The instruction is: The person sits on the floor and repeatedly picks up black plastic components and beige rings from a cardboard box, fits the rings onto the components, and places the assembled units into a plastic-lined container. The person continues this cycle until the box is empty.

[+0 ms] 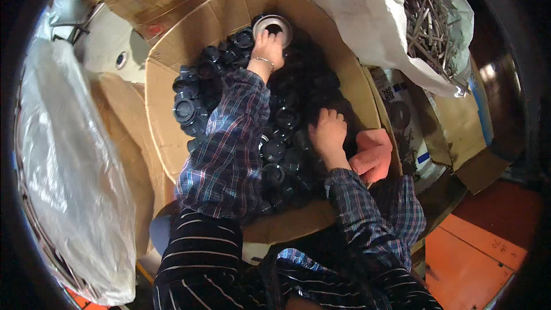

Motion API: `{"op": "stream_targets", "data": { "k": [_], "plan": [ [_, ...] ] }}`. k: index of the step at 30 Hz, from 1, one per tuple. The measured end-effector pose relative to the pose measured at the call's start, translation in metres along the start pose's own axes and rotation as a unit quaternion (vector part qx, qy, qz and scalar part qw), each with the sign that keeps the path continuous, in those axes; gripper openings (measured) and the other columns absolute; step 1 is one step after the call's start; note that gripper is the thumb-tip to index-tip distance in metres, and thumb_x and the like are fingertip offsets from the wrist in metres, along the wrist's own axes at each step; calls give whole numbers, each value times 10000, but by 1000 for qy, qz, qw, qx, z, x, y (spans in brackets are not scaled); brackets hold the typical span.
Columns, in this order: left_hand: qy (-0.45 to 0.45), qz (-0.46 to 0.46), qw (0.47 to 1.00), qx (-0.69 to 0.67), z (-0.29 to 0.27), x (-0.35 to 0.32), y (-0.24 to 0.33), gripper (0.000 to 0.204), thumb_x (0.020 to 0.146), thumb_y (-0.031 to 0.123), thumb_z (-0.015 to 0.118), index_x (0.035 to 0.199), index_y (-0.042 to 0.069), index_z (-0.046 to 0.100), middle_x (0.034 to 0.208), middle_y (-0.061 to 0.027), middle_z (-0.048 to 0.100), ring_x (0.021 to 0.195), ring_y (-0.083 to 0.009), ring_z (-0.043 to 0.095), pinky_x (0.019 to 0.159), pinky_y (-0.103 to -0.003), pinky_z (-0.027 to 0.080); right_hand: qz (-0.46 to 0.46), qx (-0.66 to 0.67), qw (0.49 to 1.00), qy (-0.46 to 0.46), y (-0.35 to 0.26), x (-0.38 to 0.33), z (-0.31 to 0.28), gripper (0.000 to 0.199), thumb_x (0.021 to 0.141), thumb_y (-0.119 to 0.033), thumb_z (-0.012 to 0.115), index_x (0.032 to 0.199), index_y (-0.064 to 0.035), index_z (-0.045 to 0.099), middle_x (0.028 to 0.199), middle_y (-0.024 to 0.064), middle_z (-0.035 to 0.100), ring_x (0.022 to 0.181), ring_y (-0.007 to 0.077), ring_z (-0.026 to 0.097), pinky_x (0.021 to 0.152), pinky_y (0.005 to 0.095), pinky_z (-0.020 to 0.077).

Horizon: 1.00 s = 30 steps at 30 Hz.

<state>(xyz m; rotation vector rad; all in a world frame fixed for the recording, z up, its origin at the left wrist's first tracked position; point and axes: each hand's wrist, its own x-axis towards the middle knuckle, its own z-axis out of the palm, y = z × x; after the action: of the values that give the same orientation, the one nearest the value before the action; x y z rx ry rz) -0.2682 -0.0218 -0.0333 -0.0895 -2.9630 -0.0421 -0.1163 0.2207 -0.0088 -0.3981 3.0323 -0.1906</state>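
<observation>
A large cardboard box [172, 34] holds a heap of black round plastic parts [275, 149], shaped like caps or short cups. At its far end, my left hand [268, 49] has its fingers curled over the near rim of a pale, shiny round ring [285, 24] with a dark centre. That arm reaches across the heap. Nearer and to the right, my right hand [331, 131] rests low over the black parts with bent fingers. Its fingertips meet the dark heap, and what lies under them is hidden in shadow.
A pink cloth [374, 150] lies by the box's right wall, beside my right wrist. A white sack [367, 17] of thin dark strips stands at the far right. Clear plastic sheeting [74, 172] covers the left side. An orange panel [470, 258] is at the lower right.
</observation>
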Motion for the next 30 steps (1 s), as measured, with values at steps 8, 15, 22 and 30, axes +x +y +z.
{"op": "stream_targets", "data": {
  "k": [8, 15, 22, 30],
  "plan": [
    [-32, 40, 997, -65, 8, -45, 6, 416, 732, 253, 711, 1087, 45, 647, 1102, -164, 692, 1081, -326, 633, 1055, -455, 388, -1, -40, 998, -58, -2, 7, -4, 446, 734, -325, 776, 1058, -48, 644, 1068, 139, 625, 1017, 326, 607, 843, 461, 493],
    [-157, 127, 922, -331, -82, -177, 44, 408, 739, 220, 788, 1078, 63, 625, 1168, -150, 655, 1144, -332, 610, 966, -392, 506, 34, 65, 991, -108, -2, -6, -42, 394, 716, -361, 776, 955, -57, 698, 984, 171, 695, 933, 353, 673, 823, 467, 524],
    [-58, 102, 944, -308, -195, -244, 53, 400, 898, 141, 610, 1291, 100, 551, 978, -144, 679, 916, -316, 690, 838, -375, 556, -72, 323, 944, 3, -32, -48, -126, 477, 772, -453, 777, 891, 0, 688, 864, 227, 686, 851, 404, 670, 742, 475, 512],
    [82, -326, 431, -838, -266, -304, 113, 341, 1027, 328, 522, 1231, 64, 589, 1024, -49, 652, 880, -153, 647, 766, -294, 565, -249, 561, 790, 8, -9, -134, -193, 223, 871, -193, 735, 947, 5, 666, 1404, 245, 514, 1208, 281, 585, 960, 343, 461]
  ]
}}
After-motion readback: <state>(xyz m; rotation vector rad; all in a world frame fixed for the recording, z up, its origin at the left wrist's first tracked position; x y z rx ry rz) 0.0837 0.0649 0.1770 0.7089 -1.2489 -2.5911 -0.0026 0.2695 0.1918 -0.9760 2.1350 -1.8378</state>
